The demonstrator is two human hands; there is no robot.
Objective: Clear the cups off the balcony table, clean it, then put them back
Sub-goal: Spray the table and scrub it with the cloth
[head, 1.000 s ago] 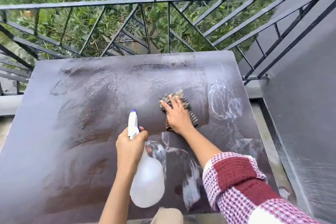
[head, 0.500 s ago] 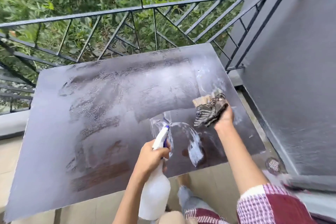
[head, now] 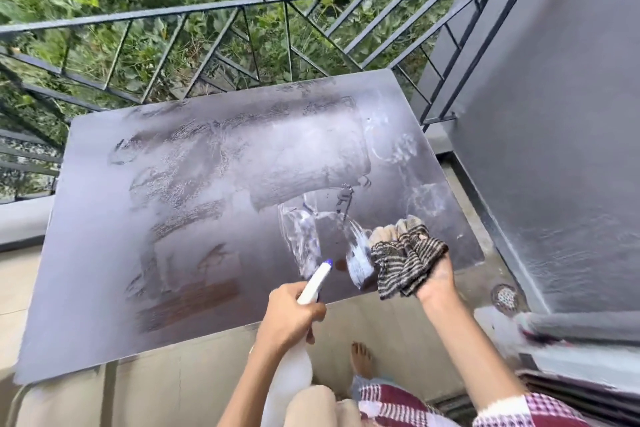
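Right-hand grip (head: 434,279), clutching the black-striped cloth (head: 405,260), has lifted off the dark wet table (head: 104,270); left-hand grip (head: 291,315) clasps white spray bottle (head: 313,282); overlap wiping strokes.

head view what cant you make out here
All in the head view:
1. Cups: none in frame, so where they were put cannot be told.
2. Bottle: the body is blurred and partly behind the left hand, so the fill level is unreadable.
3. Right hand: its fingers are mostly covered by the cloth.
4. Table: the legs are hidden under its top.
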